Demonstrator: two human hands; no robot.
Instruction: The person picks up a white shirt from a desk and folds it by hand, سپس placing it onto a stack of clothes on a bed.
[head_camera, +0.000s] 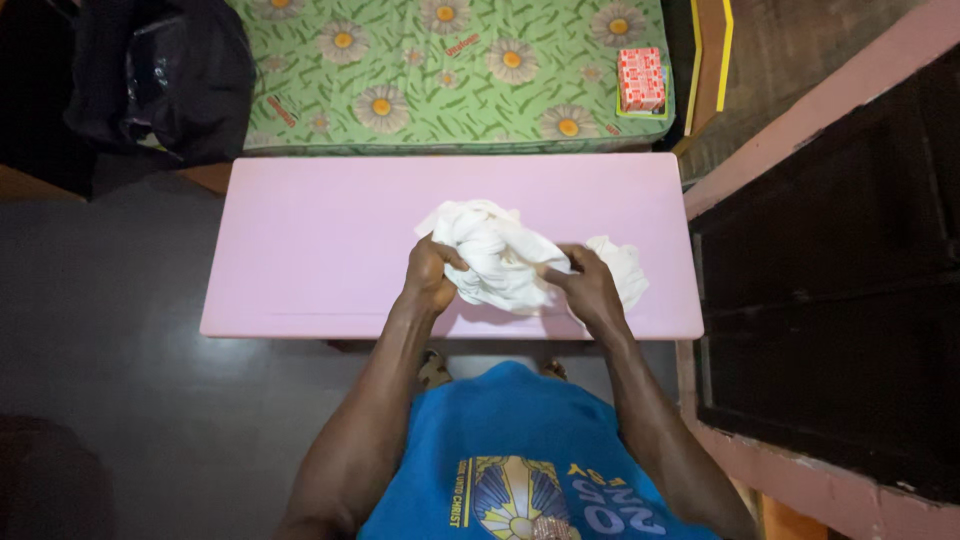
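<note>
Spanning the middle of the view, the long pale pink rectangular tabletop (320, 250) serves as the reference for every position below. Beyond its far edge lies a green mattress printed with white and yellow daisies (450, 70). A dark bundle of black fabric and plastic (160, 75) sits past the far left corner of the tabletop, partly on the mattress. A small red-and-white patterned box (641, 78) rests on the mattress past the far right corner. A dark wooden panelled door (840, 260) stands off the right end of the tabletop. Grey floor (120, 400) extends to the left and under the near edge.

On the tabletop, right of centre and toward the near edge, lies a crumpled white cloth (495, 255), bunched in a loose heap and nowhere flat. The left hand (430, 275) grips the cloth's left side, fingers curled shut on a fold. The right hand (588, 285) holds the right side, fingers closed on the fabric, with a tail of cloth showing beyond it. Both forearms reach in from the near edge.

Assessment: handling looks to be at an early stage. The cloth is gathered and in hand, but no neat fold, straight edge or smoothed panel is visible; spreading and any folding remain undone.
</note>
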